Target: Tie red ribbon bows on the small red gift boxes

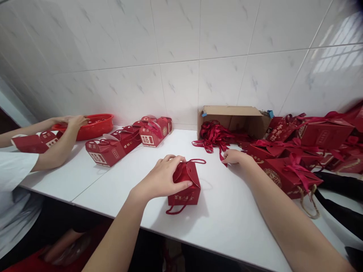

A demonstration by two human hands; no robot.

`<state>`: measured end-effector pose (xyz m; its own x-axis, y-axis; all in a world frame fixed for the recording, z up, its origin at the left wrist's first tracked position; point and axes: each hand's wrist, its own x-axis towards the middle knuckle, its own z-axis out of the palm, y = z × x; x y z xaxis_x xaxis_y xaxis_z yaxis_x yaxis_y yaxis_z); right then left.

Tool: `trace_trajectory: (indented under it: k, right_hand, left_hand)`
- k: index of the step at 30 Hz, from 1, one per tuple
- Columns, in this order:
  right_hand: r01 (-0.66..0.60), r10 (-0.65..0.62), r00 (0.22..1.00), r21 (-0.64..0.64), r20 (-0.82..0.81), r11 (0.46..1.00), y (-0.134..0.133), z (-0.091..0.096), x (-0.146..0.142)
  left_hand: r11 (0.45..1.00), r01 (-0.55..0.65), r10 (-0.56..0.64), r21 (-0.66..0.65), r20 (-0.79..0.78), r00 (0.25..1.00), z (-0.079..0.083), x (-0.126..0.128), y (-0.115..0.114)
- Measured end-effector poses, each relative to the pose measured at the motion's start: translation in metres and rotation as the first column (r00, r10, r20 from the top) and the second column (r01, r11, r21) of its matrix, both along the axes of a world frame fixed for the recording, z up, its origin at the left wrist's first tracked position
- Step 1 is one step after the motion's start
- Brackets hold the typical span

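A small red gift box (pixel 187 189) with rope handles stands upright near the table's front edge. My left hand (pixel 167 175) is wrapped over its top and left side, thumb across the front flap. One rope handle lies behind the box and the other hangs at its front. To the right, my right hand (pixel 234 156) pinches the end of a dark red ribbon (pixel 221 154) low over the table. That ribbon leads back to a tangled heap of red ribbons (pixel 214 132) spilling from an open cardboard box (pixel 235 110).
Several red boxes (pixel 106 153) form a row at the left. Ribbon-tied boxes (pixel 289 170) are piled on the right, near a black strap (pixel 340 185). At far left a co-worker's hands (pixel 75 122) reach into a red plastic basin (pixel 98 128). A tiled wall (pixel 181 87) closes off the back.
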<state>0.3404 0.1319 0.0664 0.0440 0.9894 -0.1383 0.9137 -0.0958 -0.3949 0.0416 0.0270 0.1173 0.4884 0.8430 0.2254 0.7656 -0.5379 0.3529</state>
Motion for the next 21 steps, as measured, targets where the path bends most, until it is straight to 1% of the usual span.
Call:
trace_trajectory:
  k: [2,4,5,6,7,8,9,10,11,12,13,14,15,17,18,19,20,21]
  right_hand:
    - [-0.019,0.026,0.997,0.091,-0.078,0.996,-0.003,0.016,-0.002]
    - [-0.008,0.052,0.983,0.244,-0.175,0.97,-0.009,0.038,-0.004]
    - [0.017,0.074,0.965,0.342,-0.252,0.939,-0.013,0.05,-0.006]
    - [0.064,0.129,0.917,0.459,-0.378,0.886,-0.018,0.062,-0.007]
    - [0.178,0.253,0.769,0.576,-0.587,0.798,-0.024,0.073,-0.009]
    - [0.286,0.396,0.556,0.615,-0.731,0.735,-0.031,0.082,-0.01]
    - [0.352,0.504,0.333,0.601,-0.797,0.718,-0.039,0.091,-0.011]
    - [0.381,0.554,0.153,0.566,-0.818,0.731,-0.047,0.097,-0.013]
    - [0.346,0.565,0.066,0.55,-0.822,0.76,-0.055,0.103,-0.014]
    - [0.291,0.553,0.056,0.544,-0.831,0.787,-0.063,0.106,-0.016]
    - [0.228,0.53,0.091,0.535,-0.843,0.813,-0.07,0.108,-0.019]
    - [0.155,0.497,0.161,0.519,-0.853,0.84,-0.076,0.109,-0.022]
    - [0.08,0.46,0.252,0.492,-0.851,0.867,-0.081,0.108,-0.027]
    - [-0.089,0.404,0.457,0.411,-0.793,0.907,-0.087,0.103,-0.04]
    - [-0.173,0.4,0.552,0.369,-0.732,0.913,-0.088,0.099,-0.047]
    - [-0.244,0.41,0.627,0.332,-0.663,0.911,-0.088,0.094,-0.054]
    - [-0.295,0.423,0.682,0.305,-0.597,0.906,-0.087,0.09,-0.061]
    - [-0.32,0.431,0.719,0.29,-0.545,0.902,-0.086,0.085,-0.067]
  left_hand:
    - [0.996,-0.019,0.016,-0.085,-0.032,0.999,-0.002,0.002,0.007]
    - [0.987,-0.052,0.046,-0.152,-0.042,0.998,-0.005,0.004,0.011]
    - [0.984,-0.079,0.074,-0.157,-0.034,0.997,-0.007,0.005,0.013]
    - [0.984,-0.105,0.103,-0.146,-0.022,0.994,-0.009,0.006,0.013]
    - [0.985,-0.125,0.124,-0.123,-0.01,0.992,-0.01,0.007,0.012]
    - [0.987,-0.129,0.13,-0.098,0.0,0.991,-0.011,0.008,0.011]
    - [0.99,-0.119,0.12,-0.077,0.01,0.993,-0.012,0.008,0.01]
    - [0.993,-0.097,0.099,-0.065,0.022,0.995,-0.012,0.008,0.008]
    - [0.995,-0.077,0.079,-0.06,0.039,0.996,-0.013,0.008,0.006]
    - [0.996,-0.063,0.067,-0.06,0.066,0.996,-0.013,0.008,0.005]
    - [0.996,-0.059,0.065,-0.065,0.103,0.993,-0.013,0.008,0.003]
    - [0.995,-0.064,0.074,-0.074,0.146,0.986,-0.013,0.009,0.002]
    - [0.993,-0.077,0.092,-0.084,0.192,0.977,-0.013,0.01,0.002]
    - [0.989,-0.105,0.131,-0.107,0.268,0.955,-0.013,0.014,0.002]
    - [0.987,-0.113,0.143,-0.117,0.295,0.945,-0.014,0.016,0.002]
    - [0.985,-0.117,0.151,-0.124,0.315,0.937,-0.014,0.017,0.003]
    - [0.985,-0.116,0.153,-0.13,0.331,0.931,-0.015,0.019,0.004]
    - [0.985,-0.109,0.15,-0.135,0.344,0.927,-0.016,0.02,0.004]
